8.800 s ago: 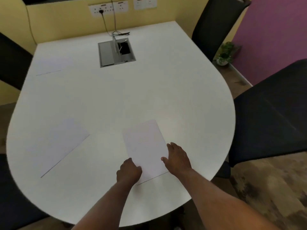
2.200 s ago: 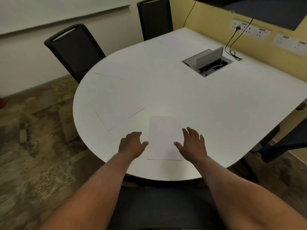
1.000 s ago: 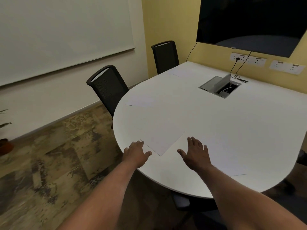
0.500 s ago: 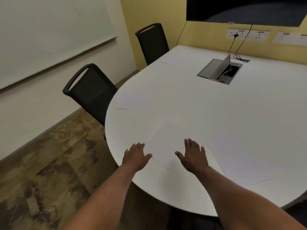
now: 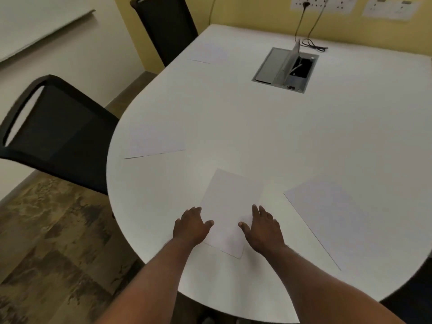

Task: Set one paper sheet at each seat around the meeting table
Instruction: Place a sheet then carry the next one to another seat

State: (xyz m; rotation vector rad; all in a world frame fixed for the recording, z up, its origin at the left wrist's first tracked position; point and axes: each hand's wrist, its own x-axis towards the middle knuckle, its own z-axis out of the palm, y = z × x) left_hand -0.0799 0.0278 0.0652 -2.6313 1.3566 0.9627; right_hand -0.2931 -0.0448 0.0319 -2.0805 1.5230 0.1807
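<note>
On the left a black chair [image 5: 50, 127] sits at the rounded edge of the white surface [image 5: 268, 136], with one paper sheet [image 5: 155, 142] lying flat in front of it and a farther sheet [image 5: 208, 54] by the second chair [image 5: 167, 26]. Centre now: the left hand [image 5: 190, 226] and right hand [image 5: 263, 228] rest palm-down, fingers spread and gripping nothing, on either side edge of the near sheet [image 5: 230, 206] (it lies slightly skewed). To the right another sheet [image 5: 332, 211] lies flat, with the open cable box [image 5: 286, 69] beyond.
</note>
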